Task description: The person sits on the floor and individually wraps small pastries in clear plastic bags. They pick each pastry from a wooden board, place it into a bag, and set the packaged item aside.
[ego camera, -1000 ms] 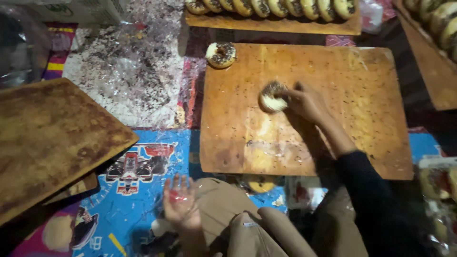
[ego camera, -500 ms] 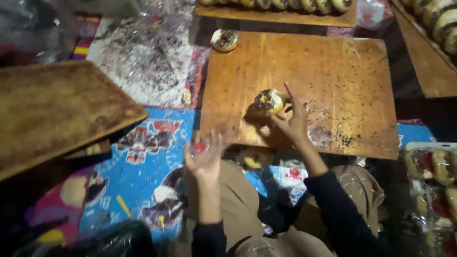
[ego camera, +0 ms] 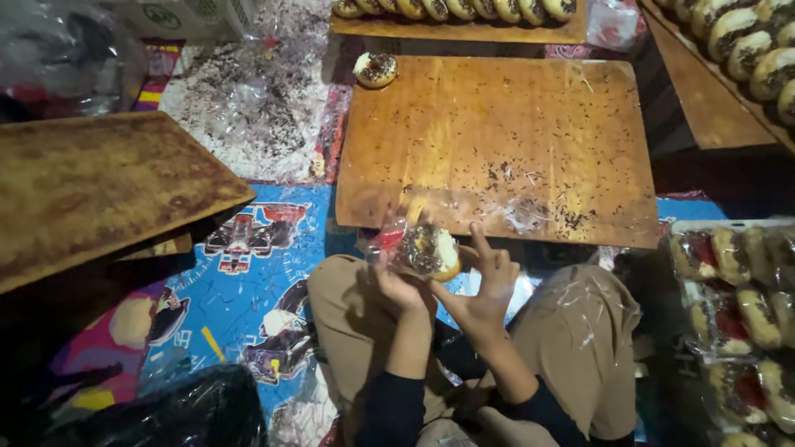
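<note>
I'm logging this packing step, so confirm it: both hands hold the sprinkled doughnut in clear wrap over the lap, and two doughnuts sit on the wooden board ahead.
Not quite. The head view shows just one doughnut on the wooden board, the lone doughnut at its far left corner. The rest stands: left hand and right hand hold the sprinkled doughnut in clear wrap over the lap.

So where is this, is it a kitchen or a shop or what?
Probably a home doughnut-making spot on the floor, not a proper shop. Rows of sprinkled doughnuts sit on boards, wrapped doughnuts fill a tray, and both hands, left hand and right hand, hold a sprinkled doughnut in clear plastic.
</note>
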